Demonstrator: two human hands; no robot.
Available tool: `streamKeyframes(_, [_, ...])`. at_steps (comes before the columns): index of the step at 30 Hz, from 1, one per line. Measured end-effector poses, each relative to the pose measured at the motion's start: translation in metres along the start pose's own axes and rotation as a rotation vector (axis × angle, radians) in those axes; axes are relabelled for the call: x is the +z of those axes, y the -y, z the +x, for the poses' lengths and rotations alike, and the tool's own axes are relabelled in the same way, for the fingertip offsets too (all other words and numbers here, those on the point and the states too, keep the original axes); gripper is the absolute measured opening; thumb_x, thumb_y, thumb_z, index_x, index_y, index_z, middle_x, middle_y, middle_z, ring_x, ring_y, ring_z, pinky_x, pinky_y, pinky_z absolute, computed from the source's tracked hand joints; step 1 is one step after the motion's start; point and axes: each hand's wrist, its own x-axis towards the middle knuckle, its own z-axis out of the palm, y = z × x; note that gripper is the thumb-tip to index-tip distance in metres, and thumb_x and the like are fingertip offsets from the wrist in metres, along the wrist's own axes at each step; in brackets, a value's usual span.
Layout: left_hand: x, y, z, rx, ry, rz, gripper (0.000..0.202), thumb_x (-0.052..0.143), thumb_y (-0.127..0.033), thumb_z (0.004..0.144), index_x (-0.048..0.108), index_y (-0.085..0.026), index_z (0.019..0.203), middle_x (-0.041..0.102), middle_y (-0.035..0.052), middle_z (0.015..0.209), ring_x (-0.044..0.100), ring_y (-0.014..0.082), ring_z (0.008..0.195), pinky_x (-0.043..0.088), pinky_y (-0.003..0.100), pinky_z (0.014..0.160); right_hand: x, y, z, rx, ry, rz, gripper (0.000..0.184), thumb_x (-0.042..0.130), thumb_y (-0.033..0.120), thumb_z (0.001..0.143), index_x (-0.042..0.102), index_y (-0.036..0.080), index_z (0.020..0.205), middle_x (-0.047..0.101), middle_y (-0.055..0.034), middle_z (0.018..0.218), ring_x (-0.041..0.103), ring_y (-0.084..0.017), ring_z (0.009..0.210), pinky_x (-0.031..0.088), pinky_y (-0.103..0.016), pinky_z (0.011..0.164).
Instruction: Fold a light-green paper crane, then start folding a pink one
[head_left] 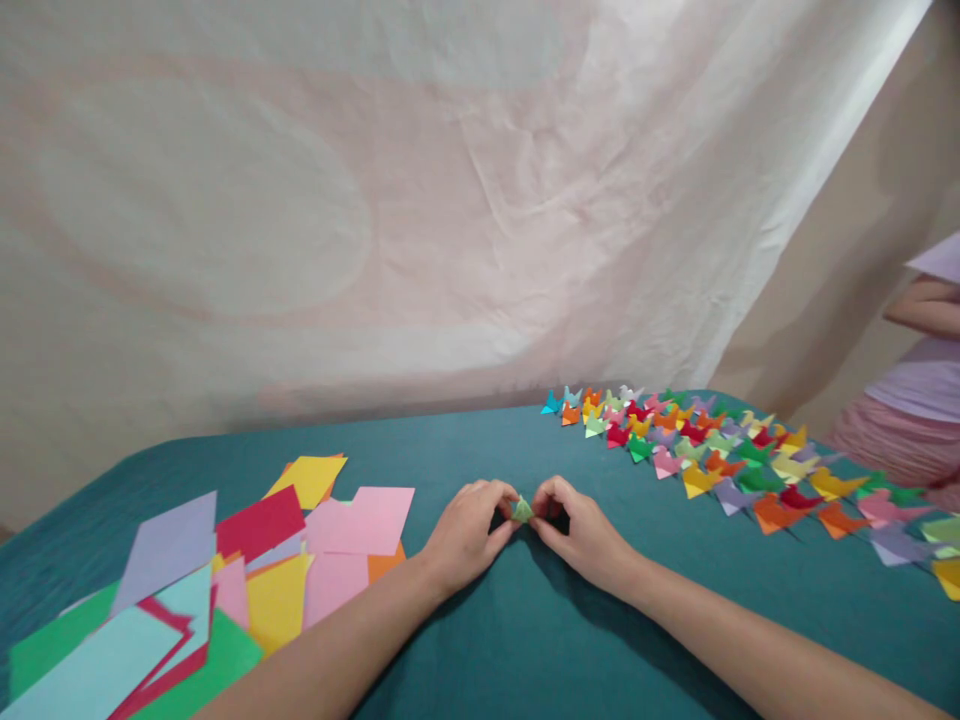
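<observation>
A small folded piece of green paper [522, 509] is pinched between both my hands just above the teal tablecloth [525, 620]. My left hand [469, 533] grips its left side with curled fingers. My right hand [574, 530] holds its right side, fingers closed round it. Both forearms reach in from the bottom edge and rest on the cloth.
Loose coloured paper squares [225, 580] lie scattered at the left. Several rows of small folded paper figures [735, 460] in many colours stretch along the right side. Another person in a light purple top [926, 385] stands at the far right. A pale sheet hangs behind.
</observation>
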Motion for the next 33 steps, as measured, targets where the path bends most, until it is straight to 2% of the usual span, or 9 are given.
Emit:
streamKeyframes(5, [0.0002, 0.0005, -0.0006, -0.014, -0.011, -0.004, 0.021, 0.059, -0.016, 0.081, 0.049, -0.021, 0.099, 0.06, 0.0005, 0.091, 0.054, 0.0186, 0.087, 0.04, 0.031, 0.079, -0.0005, -0.0006, 0.0005, 0.003, -0.049, -0.039, 0.028, 0.062, 0.014, 0.073, 0.05, 0.019, 0.098, 0.055, -0.0016, 0.088, 0.053, -0.016, 0.08, 0.044, -0.028, 0.071])
streamKeyframes(7, [0.0009, 0.0013, -0.0008, -0.012, -0.018, -0.006, 0.024, 0.06, -0.015, 0.08, 0.048, -0.022, 0.1, 0.06, 0.0003, 0.092, 0.054, 0.0186, 0.088, 0.04, 0.031, 0.079, -0.0009, -0.0013, 0.001, -0.027, -0.022, -0.046, 0.028, 0.063, 0.015, 0.074, 0.052, 0.019, 0.1, 0.054, -0.0024, 0.09, 0.053, -0.016, 0.083, 0.044, -0.028, 0.074])
streamKeyframes(11, [0.0026, 0.0022, -0.0012, 0.007, -0.016, -0.01, 0.028, 0.059, -0.013, 0.08, 0.046, -0.022, 0.104, 0.06, 0.0, 0.093, 0.054, 0.0184, 0.089, 0.04, 0.031, 0.081, -0.0024, -0.0011, 0.0022, -0.102, 0.07, -0.067, 0.005, 0.057, 0.016, 0.082, 0.06, 0.019, 0.084, 0.055, -0.0014, 0.083, 0.053, -0.015, 0.079, 0.042, -0.027, 0.072])
streamKeyframes(18, [0.0004, -0.002, -0.0014, 0.062, 0.008, 0.006, 0.026, 0.055, -0.013, 0.082, 0.047, -0.02, 0.105, 0.059, 0.0021, 0.094, 0.053, 0.0182, 0.089, 0.04, 0.031, 0.081, -0.0029, -0.0005, 0.0017, -0.113, 0.088, -0.14, 0.011, 0.053, 0.016, 0.087, 0.06, 0.019, 0.08, 0.054, -0.0011, 0.078, 0.052, -0.015, 0.075, 0.04, -0.026, 0.069])
streamKeyframes(23, [-0.003, -0.0062, 0.0006, 0.109, 0.046, 0.092, 0.007, 0.052, -0.016, 0.084, 0.055, -0.019, 0.089, 0.059, 0.0028, 0.087, 0.051, 0.0184, 0.086, 0.039, 0.031, 0.078, -0.0029, 0.0, 0.0006, -0.13, 0.08, -0.28, 0.013, 0.052, 0.015, 0.087, 0.053, 0.018, 0.074, 0.053, -0.0015, 0.076, 0.05, -0.016, 0.075, 0.039, -0.027, 0.068])
streamKeyframes(27, [-0.0038, -0.0067, 0.0015, 0.119, 0.062, 0.124, 0.004, 0.052, -0.017, 0.085, 0.056, -0.018, 0.085, 0.058, 0.0038, 0.086, 0.051, 0.019, 0.085, 0.039, 0.032, 0.078, -0.0019, 0.0015, 0.0001, -0.156, 0.095, -0.381, 0.011, 0.052, 0.015, 0.087, 0.052, 0.018, 0.077, 0.055, -0.0032, 0.079, 0.05, -0.018, 0.078, 0.039, -0.029, 0.069])
streamKeyframes(33, [-0.0044, -0.006, 0.0016, 0.083, 0.057, 0.134, 0.005, 0.051, -0.018, 0.086, 0.055, -0.018, 0.084, 0.058, 0.0042, 0.086, 0.05, 0.0192, 0.085, 0.04, 0.031, 0.076, -0.0023, 0.0014, -0.0002, -0.123, 0.064, -0.32, 0.013, 0.052, 0.019, 0.087, 0.051, 0.019, 0.074, 0.054, -0.0018, 0.078, 0.05, -0.016, 0.075, 0.039, -0.027, 0.067])
